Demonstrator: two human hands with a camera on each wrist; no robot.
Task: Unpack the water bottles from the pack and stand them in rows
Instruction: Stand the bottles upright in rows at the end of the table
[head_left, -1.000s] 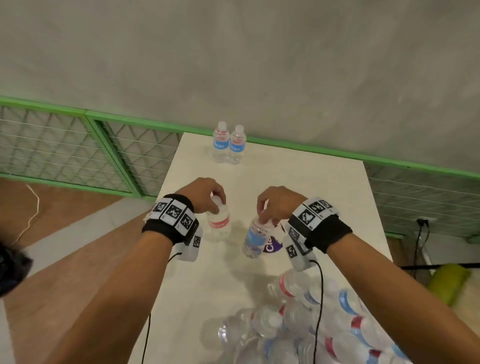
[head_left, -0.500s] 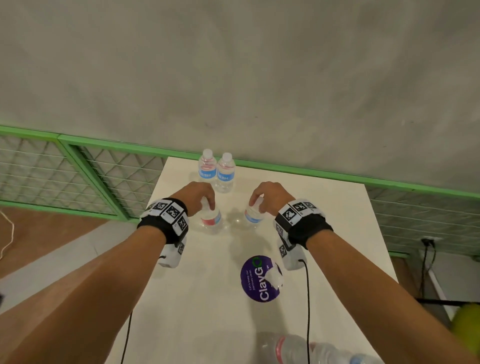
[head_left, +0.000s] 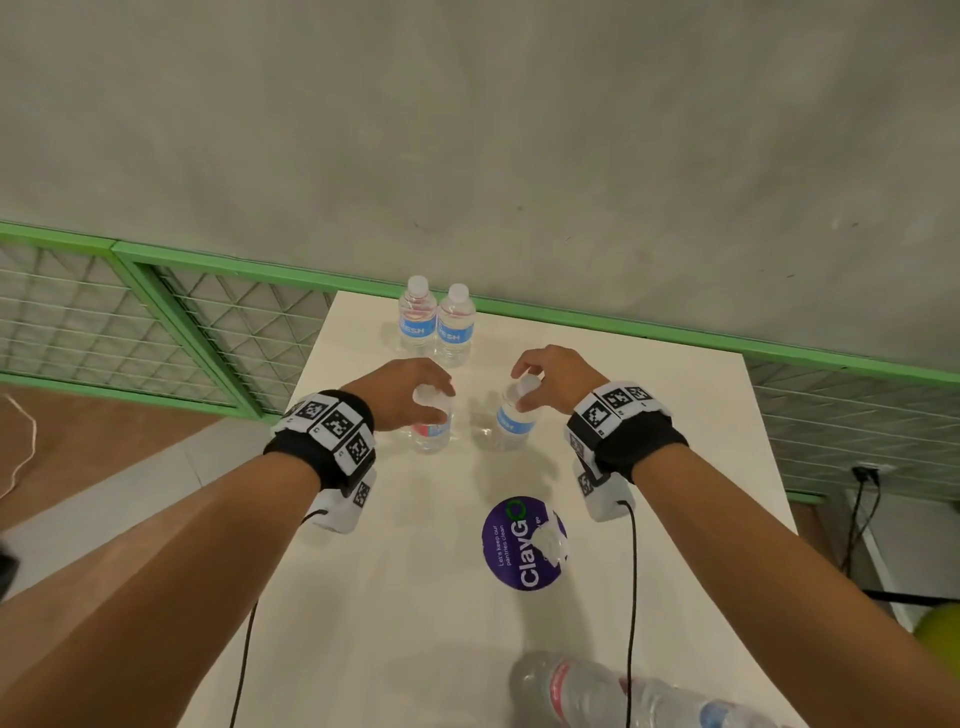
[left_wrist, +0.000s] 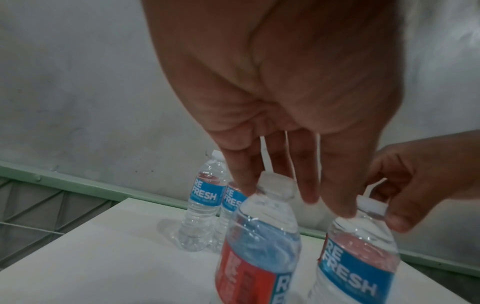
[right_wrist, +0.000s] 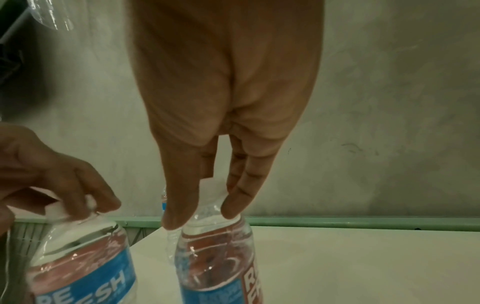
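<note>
Two clear water bottles (head_left: 418, 317) with blue labels stand side by side at the far edge of the white table (head_left: 405, 597). Just in front of them my left hand (head_left: 434, 400) grips the neck of an upright water bottle (head_left: 431, 428) from above. In the left wrist view its fingertips (left_wrist: 244, 185) surround the white cap (left_wrist: 276, 186). My right hand (head_left: 524, 392) pinches the top of a second upright bottle (head_left: 511, 423), with its fingers (right_wrist: 176, 214) on either side of the neck. The pack of bottles (head_left: 597, 691) lies at the near edge.
A round purple sticker (head_left: 511, 551) with a scrap of clear plastic (head_left: 550, 540) lies on the table near my right wrist. A green mesh railing (head_left: 156, 322) and a grey wall run behind the table. Floor drops away on the left.
Both hands carried their bottles away from the pack to just in front of the two far bottles. The bottles now stand upright, and the pack has slid almost out of view.
</note>
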